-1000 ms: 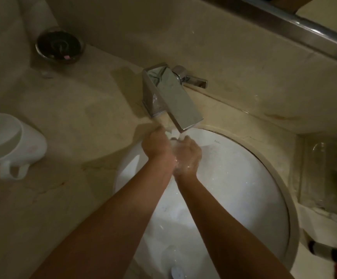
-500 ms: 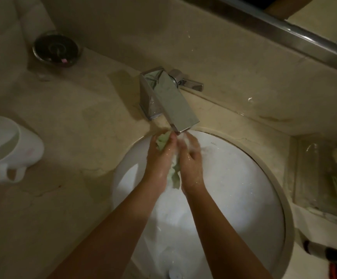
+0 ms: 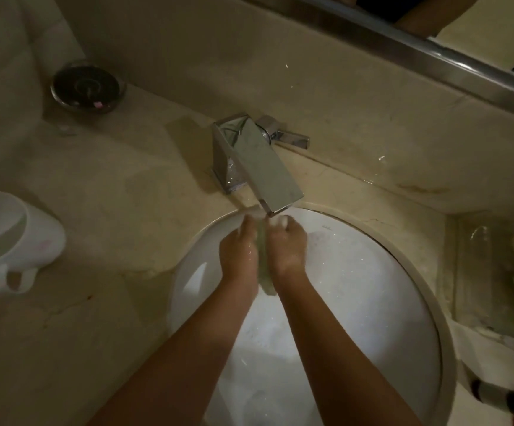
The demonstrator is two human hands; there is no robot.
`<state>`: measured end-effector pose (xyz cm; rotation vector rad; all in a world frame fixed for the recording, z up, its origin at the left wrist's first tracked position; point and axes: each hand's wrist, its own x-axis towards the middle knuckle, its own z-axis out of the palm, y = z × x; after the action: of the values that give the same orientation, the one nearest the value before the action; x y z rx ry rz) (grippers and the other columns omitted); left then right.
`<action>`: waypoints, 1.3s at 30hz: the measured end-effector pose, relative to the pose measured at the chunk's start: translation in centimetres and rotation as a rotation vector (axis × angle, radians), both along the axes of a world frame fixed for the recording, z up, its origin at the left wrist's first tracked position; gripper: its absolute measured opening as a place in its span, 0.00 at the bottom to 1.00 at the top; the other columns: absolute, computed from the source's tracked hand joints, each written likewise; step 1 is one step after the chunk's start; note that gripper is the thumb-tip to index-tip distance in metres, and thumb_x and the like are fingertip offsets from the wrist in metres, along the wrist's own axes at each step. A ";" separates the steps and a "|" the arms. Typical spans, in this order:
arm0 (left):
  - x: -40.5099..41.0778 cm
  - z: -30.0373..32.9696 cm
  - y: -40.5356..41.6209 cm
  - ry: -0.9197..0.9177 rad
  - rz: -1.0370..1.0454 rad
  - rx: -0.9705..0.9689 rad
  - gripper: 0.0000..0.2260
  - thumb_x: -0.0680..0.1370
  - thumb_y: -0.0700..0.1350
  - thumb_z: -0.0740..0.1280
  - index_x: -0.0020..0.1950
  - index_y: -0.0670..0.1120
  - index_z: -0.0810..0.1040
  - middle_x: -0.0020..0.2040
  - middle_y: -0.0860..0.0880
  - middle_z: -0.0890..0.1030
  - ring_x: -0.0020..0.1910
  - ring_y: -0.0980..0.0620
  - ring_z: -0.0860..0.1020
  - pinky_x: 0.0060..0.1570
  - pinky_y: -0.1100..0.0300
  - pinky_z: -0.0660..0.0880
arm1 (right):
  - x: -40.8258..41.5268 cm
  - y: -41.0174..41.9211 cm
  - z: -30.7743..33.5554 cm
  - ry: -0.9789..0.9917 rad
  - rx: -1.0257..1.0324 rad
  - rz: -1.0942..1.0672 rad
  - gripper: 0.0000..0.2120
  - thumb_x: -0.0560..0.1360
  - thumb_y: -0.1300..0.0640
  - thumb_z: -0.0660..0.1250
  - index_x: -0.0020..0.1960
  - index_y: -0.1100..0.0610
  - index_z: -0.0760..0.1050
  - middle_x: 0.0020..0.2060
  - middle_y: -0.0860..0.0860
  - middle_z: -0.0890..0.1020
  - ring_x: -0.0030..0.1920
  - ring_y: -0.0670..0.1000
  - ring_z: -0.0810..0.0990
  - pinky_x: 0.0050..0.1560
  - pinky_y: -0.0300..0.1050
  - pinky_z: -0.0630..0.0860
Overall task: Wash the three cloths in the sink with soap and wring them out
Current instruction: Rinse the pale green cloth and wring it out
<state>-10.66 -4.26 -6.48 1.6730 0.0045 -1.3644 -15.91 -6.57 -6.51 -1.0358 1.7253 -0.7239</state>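
The left hand (image 3: pixel 239 252) and right hand (image 3: pixel 287 246) clench a pale green cloth (image 3: pixel 264 265) between their fingers. The chrome faucet (image 3: pixel 263 162) spout sits just beyond the fingertips (all above the white sink (image 3: pixel 372 287)).

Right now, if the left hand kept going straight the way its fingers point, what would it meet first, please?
Most likely the underside of the faucet spout, just beyond the left hand, which is closed on the pale green cloth. Depth is unclear; it might pass beneath.

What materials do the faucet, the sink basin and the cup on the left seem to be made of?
Faucet: polished metal, probably chrome; it mirrors its surroundings.
Sink basin: glossy white ceramic, judging by its smooth sheen.
Cup: white with a matte look, likely plastic, though ceramic is possible.
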 end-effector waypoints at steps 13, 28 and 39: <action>-0.2 -0.2 2.0 -0.230 -0.086 -0.314 0.02 0.77 0.48 0.69 0.46 0.50 0.79 0.44 0.51 0.83 0.45 0.51 0.82 0.43 0.60 0.78 | -1.3 3.9 -0.2 -0.491 -0.033 -0.001 0.21 0.79 0.39 0.56 0.61 0.53 0.73 0.54 0.54 0.82 0.55 0.52 0.82 0.55 0.48 0.79; 1.2 -1.9 0.1 -0.088 -0.208 -0.095 0.15 0.81 0.52 0.62 0.51 0.42 0.80 0.50 0.42 0.83 0.50 0.43 0.81 0.56 0.49 0.78 | 0.0 0.6 -0.4 -0.175 0.120 -0.071 0.13 0.79 0.54 0.61 0.38 0.58 0.75 0.36 0.56 0.81 0.37 0.53 0.80 0.40 0.46 0.77; 1.6 -0.9 2.0 0.249 0.031 -0.290 0.20 0.69 0.61 0.71 0.53 0.49 0.80 0.53 0.44 0.81 0.51 0.44 0.80 0.52 0.47 0.78 | -1.6 3.8 -0.1 -0.391 -0.186 -0.077 0.14 0.72 0.60 0.60 0.53 0.44 0.70 0.52 0.47 0.76 0.52 0.46 0.79 0.47 0.46 0.80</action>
<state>-9.05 -2.28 -7.34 1.2526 -0.0227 -1.4657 -17.51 -2.82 -6.58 -0.8840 1.3829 -1.0761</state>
